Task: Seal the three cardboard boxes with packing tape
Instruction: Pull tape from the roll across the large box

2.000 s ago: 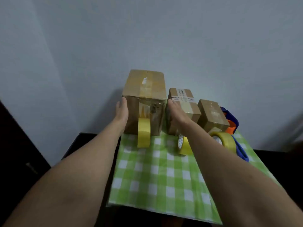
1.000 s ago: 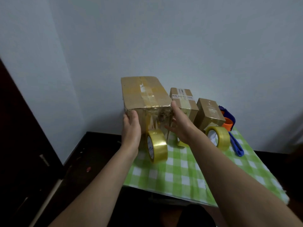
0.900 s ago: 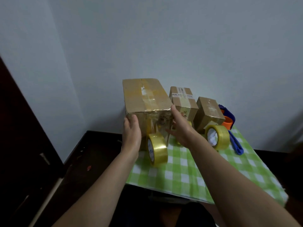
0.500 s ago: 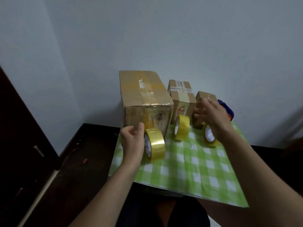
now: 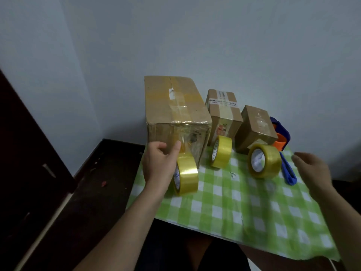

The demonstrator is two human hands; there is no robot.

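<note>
left hand [image 5: 160,165]: fingers curled on the nearest yellow packing tape roll [image 5: 186,174], upright by the cloth's left edge
right hand [image 5: 310,169]: spread, empty, blurred, near right edge
three brown cardboard boxes [image 5: 175,112]: row along far edge of green checked cloth [image 5: 244,208]
other tape rolls [image 5: 221,153]: upright before boxes

Three cardboard boxes [image 5: 176,106] [image 5: 224,112] [image 5: 256,128]. Three yellow tape rolls [image 5: 186,176] [image 5: 221,153] [image 5: 264,163]. One blue cutter [image 5: 289,172], one orange-blue dispenser [image 5: 281,137], two hands [image 5: 159,165] [image 5: 312,171].

Three taped cardboard boxes [image 5: 175,114] stand behind three upright yellow tape rolls [image 5: 186,174], seemingly sealed.
</note>
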